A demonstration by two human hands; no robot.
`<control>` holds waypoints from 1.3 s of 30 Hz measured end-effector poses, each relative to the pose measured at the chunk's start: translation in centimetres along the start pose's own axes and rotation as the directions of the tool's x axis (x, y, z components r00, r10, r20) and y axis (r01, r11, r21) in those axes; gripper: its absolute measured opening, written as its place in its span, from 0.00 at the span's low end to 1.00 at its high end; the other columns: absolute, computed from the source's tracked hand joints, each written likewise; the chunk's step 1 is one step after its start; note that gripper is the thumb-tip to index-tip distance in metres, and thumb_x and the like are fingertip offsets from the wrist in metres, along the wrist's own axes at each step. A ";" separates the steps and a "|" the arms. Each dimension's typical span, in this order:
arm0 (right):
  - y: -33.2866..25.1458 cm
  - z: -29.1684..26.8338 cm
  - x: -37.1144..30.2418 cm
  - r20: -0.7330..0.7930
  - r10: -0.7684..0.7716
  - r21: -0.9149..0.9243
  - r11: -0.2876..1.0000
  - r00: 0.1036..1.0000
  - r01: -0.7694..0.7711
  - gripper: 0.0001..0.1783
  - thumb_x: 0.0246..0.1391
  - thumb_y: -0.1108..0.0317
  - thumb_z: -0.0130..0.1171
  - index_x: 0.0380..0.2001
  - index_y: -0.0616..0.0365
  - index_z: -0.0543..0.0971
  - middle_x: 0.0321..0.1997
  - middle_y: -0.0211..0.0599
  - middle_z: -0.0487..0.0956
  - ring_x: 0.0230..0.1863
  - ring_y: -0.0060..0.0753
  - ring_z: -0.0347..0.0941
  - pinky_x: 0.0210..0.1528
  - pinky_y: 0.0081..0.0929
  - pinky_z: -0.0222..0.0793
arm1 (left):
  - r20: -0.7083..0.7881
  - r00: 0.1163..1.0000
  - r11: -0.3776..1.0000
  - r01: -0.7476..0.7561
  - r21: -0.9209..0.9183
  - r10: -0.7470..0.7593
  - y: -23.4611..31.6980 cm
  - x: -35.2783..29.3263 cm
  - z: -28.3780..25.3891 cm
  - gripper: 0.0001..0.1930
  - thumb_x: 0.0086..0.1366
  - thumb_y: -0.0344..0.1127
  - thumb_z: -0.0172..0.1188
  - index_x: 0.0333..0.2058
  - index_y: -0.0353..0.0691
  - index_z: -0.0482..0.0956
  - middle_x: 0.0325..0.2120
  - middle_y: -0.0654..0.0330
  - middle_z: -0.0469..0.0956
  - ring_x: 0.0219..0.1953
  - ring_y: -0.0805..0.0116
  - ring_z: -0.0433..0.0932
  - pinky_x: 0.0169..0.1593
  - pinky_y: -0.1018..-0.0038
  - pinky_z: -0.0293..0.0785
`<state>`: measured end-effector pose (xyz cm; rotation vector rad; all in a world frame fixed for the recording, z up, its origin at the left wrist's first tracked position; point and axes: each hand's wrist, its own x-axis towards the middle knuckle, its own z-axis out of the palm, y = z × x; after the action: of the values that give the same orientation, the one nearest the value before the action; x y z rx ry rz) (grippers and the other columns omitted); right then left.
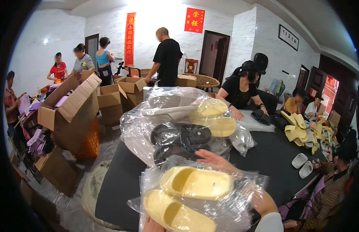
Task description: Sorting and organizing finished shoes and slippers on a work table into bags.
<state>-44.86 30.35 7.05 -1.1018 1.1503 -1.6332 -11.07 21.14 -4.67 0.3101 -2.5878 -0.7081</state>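
Close in front of me is a clear plastic bag with a pair of yellow slippers. My left hand grips it at the lower edge, mostly hidden beneath the near slipper. My right hand reaches past the bag's far side with its fingers stretched out, near the black slippers; whether it touches them I cannot tell. Part of my right forearm lies behind the clear plastic. The black slippers are bagged and piled with bagged yellow slippers and pale grey slippers.
The pile rests on a black table. Across it, a person in black handles a dark slipper. Loose yellow slippers and a pale pair lie right. Cardboard boxes and an orange crate stand left. Others work around.
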 end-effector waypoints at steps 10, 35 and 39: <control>-4.4 -7.3 -3.3 -0.486 -0.177 -0.760 0.569 0.856 -0.314 0.26 0.54 0.56 0.59 0.51 0.60 0.70 0.47 0.36 0.75 0.46 0.32 0.72 0.45 0.26 0.69 | 0.017 0.998 0.990 -0.056 0.128 0.054 -0.1 -0.2 -0.2 0.27 0.50 0.40 0.60 0.49 0.33 0.72 0.48 0.45 0.72 0.55 0.47 0.65 0.63 0.49 0.51; 2.1 -2.9 27.3 -0.380 -0.295 -0.532 -0.705 0.877 -0.468 0.18 0.52 0.61 0.53 0.48 0.44 0.75 0.41 0.34 0.80 0.50 0.42 0.69 0.40 0.33 0.68 | 0.018 0.998 0.999 0.054 -0.002 -0.054 -0.4 -0.8 -0.4 0.25 0.55 0.48 0.58 0.48 0.38 0.74 0.46 0.49 0.75 0.51 0.47 0.69 0.61 0.49 0.53; 0.4 -12.7 18.6 -0.312 -0.418 -0.569 -0.637 0.853 -0.520 0.16 0.54 0.62 0.49 0.45 0.40 0.78 0.38 0.27 0.79 0.49 0.37 0.68 0.43 0.35 0.64 | 0.008 0.999 0.999 0.043 -0.022 -0.043 -0.7 -0.1 0.0 0.26 0.56 0.49 0.57 0.50 0.39 0.73 0.48 0.48 0.73 0.52 0.47 0.68 0.61 0.49 0.52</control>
<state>-61.92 15.56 7.69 -1.2883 3.5510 0.4455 -10.93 20.59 -5.12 0.3580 -2.5850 -0.7541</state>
